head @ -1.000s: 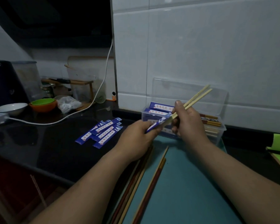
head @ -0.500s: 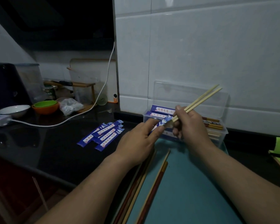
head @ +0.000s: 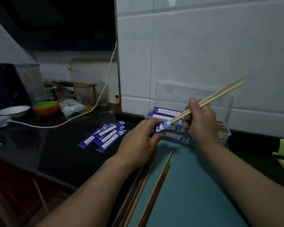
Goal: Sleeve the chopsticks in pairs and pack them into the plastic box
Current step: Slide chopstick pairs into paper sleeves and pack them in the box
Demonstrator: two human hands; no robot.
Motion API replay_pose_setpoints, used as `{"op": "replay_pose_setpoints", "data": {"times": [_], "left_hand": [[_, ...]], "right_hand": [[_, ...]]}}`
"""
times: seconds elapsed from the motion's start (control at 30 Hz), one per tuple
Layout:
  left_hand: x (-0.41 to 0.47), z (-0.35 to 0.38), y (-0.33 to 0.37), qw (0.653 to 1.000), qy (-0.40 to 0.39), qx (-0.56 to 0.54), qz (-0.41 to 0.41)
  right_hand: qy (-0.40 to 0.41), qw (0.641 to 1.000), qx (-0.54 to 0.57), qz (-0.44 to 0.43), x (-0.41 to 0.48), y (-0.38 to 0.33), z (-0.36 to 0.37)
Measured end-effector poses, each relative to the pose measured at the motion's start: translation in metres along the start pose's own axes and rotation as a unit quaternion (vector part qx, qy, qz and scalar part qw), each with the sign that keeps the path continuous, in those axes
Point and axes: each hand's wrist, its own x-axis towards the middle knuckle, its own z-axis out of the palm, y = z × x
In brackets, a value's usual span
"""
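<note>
L hand [head: 138,145] is pinching a blue sleeve [head: 161,128]; R hand [head: 202,122] is gripping a chopstick pair [head: 220,94], tips sitting in its mouth, near plastic box [head: 226,133] at worktop [head: 56,145] back edge.

Dim, murky, wide-angle edge distortion

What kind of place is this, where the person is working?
Most likely a home kitchen. The white tiled wall, the dark counter, and the green and orange bowls beside a white bowl all point to it.
</note>
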Motion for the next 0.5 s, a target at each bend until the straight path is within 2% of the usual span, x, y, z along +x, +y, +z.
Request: {"op": "replay_pose_setpoints", "data": {"times": [0.1, 0.33, 0.5], "left_hand": [[0.0013, -0.0014, -0.0010, 1.000, 0.006, 0.009, -0.021], [0.0011, -0.0009, -0.0065, 0.999, 0.012, 0.036, -0.015], [0.0012, -0.0011, -0.0063, 0.999, 0.019, 0.028, -0.011]], "right_hand": [[0.028, 0.999, 0.026, 0.010, 0.0027, -0.0008, -0.0016], [0.069, 0.996, 0.052, 0.004, 0.0041, -0.0041, -0.0026], [0.047, 0.998, 0.039, 0.010, 0.0017, -0.0030, 0.0008]]}}
